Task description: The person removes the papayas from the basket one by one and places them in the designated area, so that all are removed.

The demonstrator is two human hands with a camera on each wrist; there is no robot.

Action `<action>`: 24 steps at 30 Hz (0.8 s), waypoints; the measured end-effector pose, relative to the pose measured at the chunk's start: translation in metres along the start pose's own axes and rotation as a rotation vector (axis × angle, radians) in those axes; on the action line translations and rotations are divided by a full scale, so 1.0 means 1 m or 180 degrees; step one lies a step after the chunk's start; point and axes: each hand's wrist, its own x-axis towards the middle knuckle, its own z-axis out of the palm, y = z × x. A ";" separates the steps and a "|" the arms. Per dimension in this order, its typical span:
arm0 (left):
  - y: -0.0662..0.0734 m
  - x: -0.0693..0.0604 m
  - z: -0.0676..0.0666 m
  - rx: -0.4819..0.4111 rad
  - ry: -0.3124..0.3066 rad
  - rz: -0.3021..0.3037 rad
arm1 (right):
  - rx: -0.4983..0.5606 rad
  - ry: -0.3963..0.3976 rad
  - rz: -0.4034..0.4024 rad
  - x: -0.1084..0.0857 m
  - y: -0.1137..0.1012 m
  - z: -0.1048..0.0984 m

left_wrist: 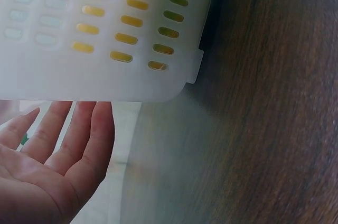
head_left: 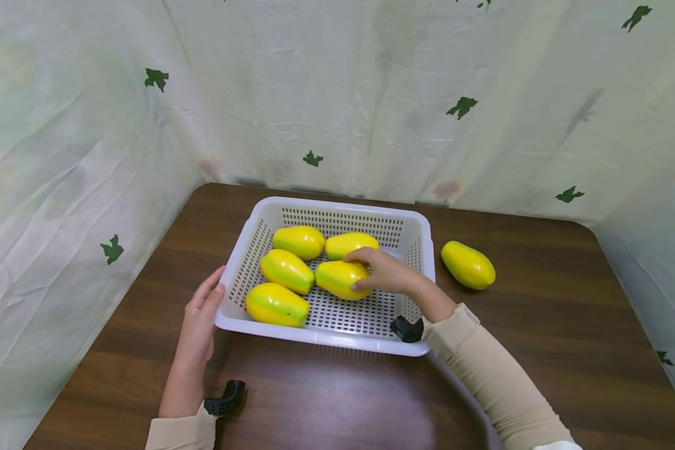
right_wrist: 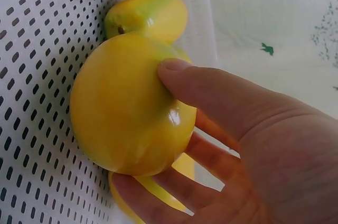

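Note:
A white perforated plastic basket holds several yellow-green papayas. My right hand reaches over the basket's right side and grips one papaya. The right wrist view shows the thumb on that papaya and the other fingers around its side; whether it touches the basket floor I cannot tell. At the basket's left side, my left hand touches the rim. Its fingers are nearly straight in the left wrist view, with their tips hidden behind the basket edge.
One papaya lies on the brown wooden table, to the right of the basket. A pale curtain with green leaf-like marks stands behind the table and along its sides. Each wrist carries a small black device.

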 end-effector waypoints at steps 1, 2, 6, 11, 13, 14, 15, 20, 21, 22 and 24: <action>0.000 0.000 0.000 -0.0004 -0.0004 0.0009 | -0.0008 0.0022 -0.0023 -0.001 0.000 -0.001; 0.000 0.000 0.000 -0.0003 -0.0005 0.0011 | -0.0005 0.0044 -0.0043 -0.001 0.000 -0.001; 0.001 0.000 0.000 0.0002 -0.0008 0.0020 | 0.0037 0.0142 -0.0069 -0.003 0.000 -0.003; 0.001 0.000 0.000 -0.0010 -0.0007 0.0013 | 0.0208 0.0262 -0.0118 -0.004 0.000 -0.006; 0.001 0.000 0.000 -0.0013 -0.0002 0.0009 | 0.0272 0.0315 -0.0163 -0.005 0.000 -0.007; 0.002 0.000 0.001 -0.0010 0.0000 0.0006 | 0.0298 0.0346 -0.0187 -0.005 0.000 -0.008; 0.002 -0.001 0.001 -0.0011 0.0003 0.0004 | 0.0330 0.0377 -0.0206 -0.005 0.000 -0.009; 0.002 0.000 0.001 -0.0038 -0.0001 0.0008 | 0.0479 0.0534 -0.0186 -0.007 -0.001 -0.011; 0.001 0.000 0.000 -0.0046 -0.0005 0.0009 | 0.0513 0.0570 -0.0189 -0.007 -0.002 -0.012; 0.001 0.000 0.000 -0.0049 -0.0007 0.0009 | 0.0527 0.0612 -0.0205 -0.007 -0.002 -0.012; 0.001 0.000 0.000 -0.0053 -0.0009 0.0012 | 0.0547 0.0691 -0.0239 -0.007 -0.004 -0.013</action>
